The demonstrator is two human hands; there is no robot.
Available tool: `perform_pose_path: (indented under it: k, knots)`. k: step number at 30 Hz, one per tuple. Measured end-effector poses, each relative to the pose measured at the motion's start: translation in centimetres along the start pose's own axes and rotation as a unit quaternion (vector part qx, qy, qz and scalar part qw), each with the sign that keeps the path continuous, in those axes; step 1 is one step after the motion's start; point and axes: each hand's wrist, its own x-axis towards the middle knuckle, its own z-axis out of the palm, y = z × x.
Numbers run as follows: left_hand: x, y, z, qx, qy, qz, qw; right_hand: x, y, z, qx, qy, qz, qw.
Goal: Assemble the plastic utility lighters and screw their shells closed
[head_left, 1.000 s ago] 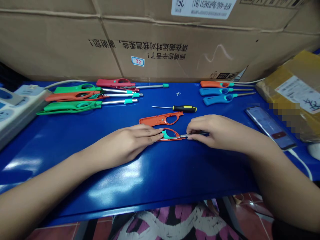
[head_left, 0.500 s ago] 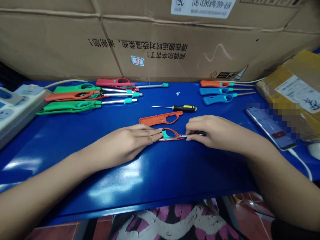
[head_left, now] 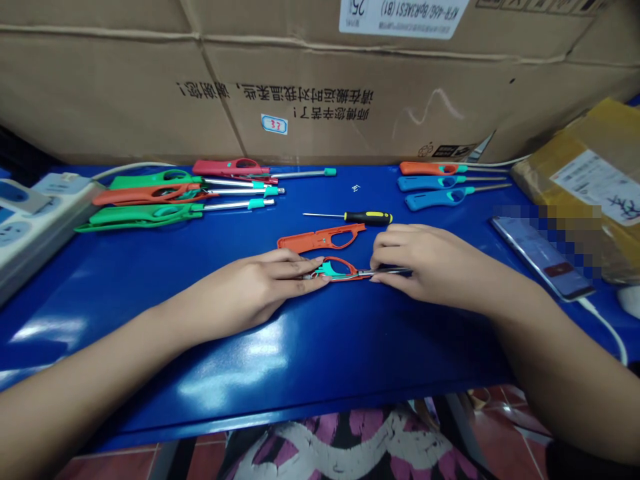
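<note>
An orange lighter [head_left: 345, 260] with its casing opened lies at the middle of the table, a teal trigger showing inside. My left hand [head_left: 260, 283] grips the handle end, its fingers covering most of that part. At the other end, my right hand [head_left: 407, 257] pinches the lighter's metal tube [head_left: 366, 273] between thumb and fingers. Just behind lies the loose orange casing half [head_left: 320, 239], its inner side up. Beyond it rests a screwdriver [head_left: 369, 217] with a black and yellow handle.
Several lighters, among them a green one [head_left: 145, 215], lie at back left beside a power strip [head_left: 37, 207]. A blue lighter [head_left: 435, 199] is among those at back right. A phone [head_left: 543, 257] and yellow-taped package [head_left: 585, 187] stand right. A cardboard box [head_left: 310, 60] lines the back.
My left fingers have spread a little along the lighter's handle, showing more of the teal trigger. My right hand keeps its pinch on the tube.
</note>
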Motion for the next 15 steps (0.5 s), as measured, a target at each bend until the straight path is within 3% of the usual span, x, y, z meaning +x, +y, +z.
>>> perform_pose_path:
  k: [7,10,15]
  knots:
    - [0.0,0.0,0.0,-0.004,0.004,0.003,1.000,0.4,-0.5,0.4,0.086,0.063,0.014,0.994]
    - [0.0,0.0,0.1,0.002,0.000,0.002,1.000,1.1,-0.8,1.0,0.173,0.069,0.067,0.980]
    - [0.0,0.1,0.2,0.011,-0.008,-0.002,1.000,2.1,-0.9,2.0,0.307,0.035,0.183,0.933]
